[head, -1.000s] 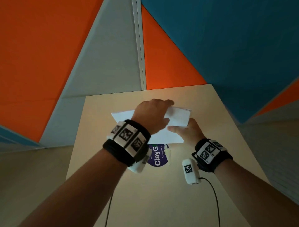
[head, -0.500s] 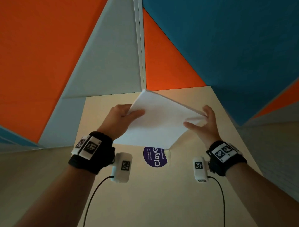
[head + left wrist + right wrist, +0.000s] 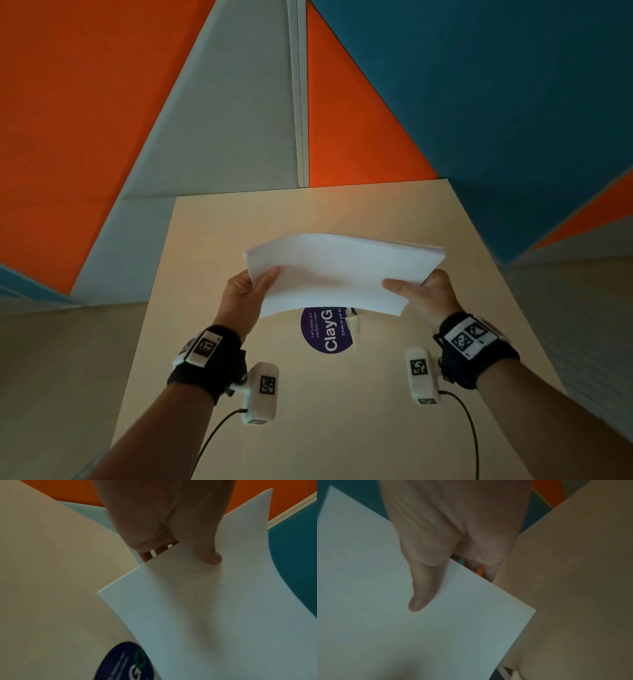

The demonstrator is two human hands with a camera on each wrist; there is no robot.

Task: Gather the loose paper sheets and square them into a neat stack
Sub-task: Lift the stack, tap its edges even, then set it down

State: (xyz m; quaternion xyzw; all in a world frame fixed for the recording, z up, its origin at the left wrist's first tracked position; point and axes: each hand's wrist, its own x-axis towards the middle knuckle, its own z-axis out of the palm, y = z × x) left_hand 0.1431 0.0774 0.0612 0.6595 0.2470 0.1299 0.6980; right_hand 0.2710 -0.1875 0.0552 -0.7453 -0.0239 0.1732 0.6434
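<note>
holding the paper sheets (image 3: 337, 274) clear of the beige table (image 3: 308, 411), you have the gathering part done as far as the views show: no stray sheet lies on the surface. your left hand (image 3: 245, 298) pinches the bundle at its 9 o'clock edge, thumb on top and fingers beneath, and your right hand (image 3: 430, 296) pinches the 3 o'clock edge the same way. the bundle sags a little between the two grips, hanging above the purple round sticker (image 3: 327, 330) toward 6 o'clock. at the 2 o'clock corner the edges fan slightly, so the squaring looks unfinished. what likely remains is to tap the edges flush against the table and lay the stack down flat.
</note>
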